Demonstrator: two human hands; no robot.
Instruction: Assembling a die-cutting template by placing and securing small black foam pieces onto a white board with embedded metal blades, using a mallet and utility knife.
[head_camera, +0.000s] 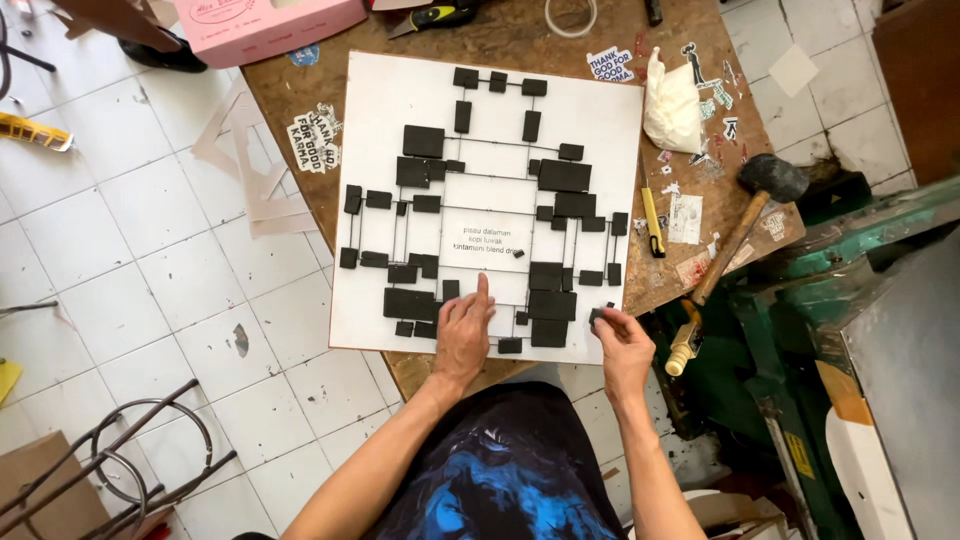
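Left hand: your left hand (464, 335) lies flat, palm down, on the near part of the white board (600, 130), fingers pressed together and the forefinger stretched out toward the printed lines at the board's middle.
Right hand: your right hand (620, 340) sits at the board's near right corner, thumb and fingertips pinching a small black block (597, 316) just above the board's edge.
White board: a square white panel rests on the round wooden counter (520, 40), its near edge reaching past the counter's rim toward you.
Layout: black blocks (563, 176) of many sizes stand on the board, joined by thin dark strips into a roughly symmetrical frame around the central text.
Beside the board: a yellow-handled cutter (652, 222) lies just off the right edge; a rubber mallet (740, 225) with a wooden handle rests farther right, its black head pointing away from you.
Far side: a white bag (672, 105) sits near the board's far right corner, and a pink box (265, 25) at the counter's far left.
Counter top: stickers dot the wood on both sides of the board.
Surroundings: a white tiled floor (150, 250) spreads to your left; green metal machinery (850, 300) stands to your right.
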